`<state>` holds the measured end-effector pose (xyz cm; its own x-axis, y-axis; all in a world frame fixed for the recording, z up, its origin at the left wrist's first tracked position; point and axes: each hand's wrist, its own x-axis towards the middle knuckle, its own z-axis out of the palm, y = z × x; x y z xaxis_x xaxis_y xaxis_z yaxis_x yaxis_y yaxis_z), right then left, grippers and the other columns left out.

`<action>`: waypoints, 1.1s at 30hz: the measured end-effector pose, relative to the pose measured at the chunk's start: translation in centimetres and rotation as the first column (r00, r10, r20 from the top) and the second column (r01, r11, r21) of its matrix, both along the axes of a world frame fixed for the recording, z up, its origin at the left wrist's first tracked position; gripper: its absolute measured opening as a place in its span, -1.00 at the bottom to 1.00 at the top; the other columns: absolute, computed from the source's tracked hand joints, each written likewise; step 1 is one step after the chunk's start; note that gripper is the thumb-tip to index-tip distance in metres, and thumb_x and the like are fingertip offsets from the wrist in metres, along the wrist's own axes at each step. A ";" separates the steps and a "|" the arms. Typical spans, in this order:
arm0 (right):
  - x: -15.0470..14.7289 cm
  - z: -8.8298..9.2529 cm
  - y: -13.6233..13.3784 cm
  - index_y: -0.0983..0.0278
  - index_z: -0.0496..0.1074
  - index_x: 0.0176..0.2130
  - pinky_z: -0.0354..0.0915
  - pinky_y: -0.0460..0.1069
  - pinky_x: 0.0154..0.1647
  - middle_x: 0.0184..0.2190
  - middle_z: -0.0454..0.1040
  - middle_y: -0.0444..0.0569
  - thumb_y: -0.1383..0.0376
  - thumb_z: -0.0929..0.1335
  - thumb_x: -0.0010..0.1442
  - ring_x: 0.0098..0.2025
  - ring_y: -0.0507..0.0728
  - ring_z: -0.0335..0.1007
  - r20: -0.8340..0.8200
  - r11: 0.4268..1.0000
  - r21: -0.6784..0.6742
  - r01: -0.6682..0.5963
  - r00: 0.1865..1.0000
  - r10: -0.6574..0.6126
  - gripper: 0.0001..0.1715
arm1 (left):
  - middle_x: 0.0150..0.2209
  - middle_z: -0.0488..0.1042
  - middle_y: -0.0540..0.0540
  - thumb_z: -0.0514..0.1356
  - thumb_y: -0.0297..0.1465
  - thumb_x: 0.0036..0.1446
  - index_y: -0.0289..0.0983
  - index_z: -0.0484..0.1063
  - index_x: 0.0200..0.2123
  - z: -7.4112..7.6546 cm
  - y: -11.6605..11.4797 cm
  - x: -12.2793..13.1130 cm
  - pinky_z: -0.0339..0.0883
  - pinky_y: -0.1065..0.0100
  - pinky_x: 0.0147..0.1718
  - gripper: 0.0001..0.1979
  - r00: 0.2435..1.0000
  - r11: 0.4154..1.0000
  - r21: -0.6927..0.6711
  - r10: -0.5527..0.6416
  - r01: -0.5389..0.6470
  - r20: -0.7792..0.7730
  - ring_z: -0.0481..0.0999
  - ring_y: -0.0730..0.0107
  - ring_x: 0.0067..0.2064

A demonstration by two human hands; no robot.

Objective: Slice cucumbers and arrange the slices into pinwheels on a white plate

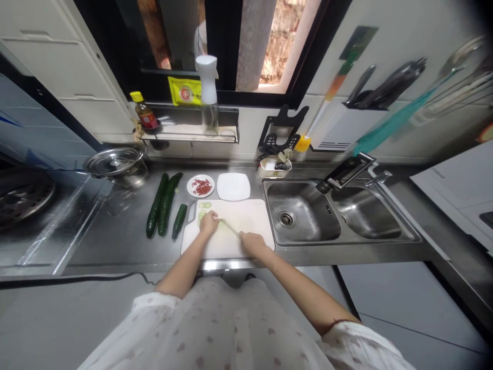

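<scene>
My right hand (pixel 253 243) is wrapped round the handle of a kitchen knife (pixel 231 228), its blade pointing to the upper left, low over a white cutting board (pixel 246 213). Near the blade's tip is my left hand (pixel 209 224), its fingers drawn together; what they pinch is too small to make out. Thin cucumber slices (pixel 205 205) lie on the board, some partly behind my left hand. Left of the board rests a short piece of cucumber (pixel 179 221), with two long whole cucumbers (pixel 166 205) beside it.
Behind the board stand a small plate of chopped red bits (pixel 201 186) and a white square plate (pixel 233 186). A double sink (pixel 304 210) with a black faucet (pixel 342 172) adjoins on the right. At the left are a lidded steel pot (pixel 131 172) and a glass bowl (pixel 118 201).
</scene>
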<state>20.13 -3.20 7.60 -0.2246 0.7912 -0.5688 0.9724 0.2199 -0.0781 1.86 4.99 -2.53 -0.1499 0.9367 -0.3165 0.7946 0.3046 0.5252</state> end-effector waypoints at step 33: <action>3.9 -1.5 -3.0 0.23 0.30 0.01 0.15 -0.08 -0.28 -0.19 0.53 0.03 0.19 0.06 0.39 -0.16 0.13 0.45 -0.114 0.969 0.091 0.230 0.969 -0.219 -0.62 | -0.10 0.41 -0.20 0.06 -0.47 0.19 -0.27 0.44 -0.01 -0.7 -4.0 0.6 0.24 0.30 0.04 -0.68 0.980 0.935 0.294 -0.192 0.199 -0.053 0.41 0.21 -0.02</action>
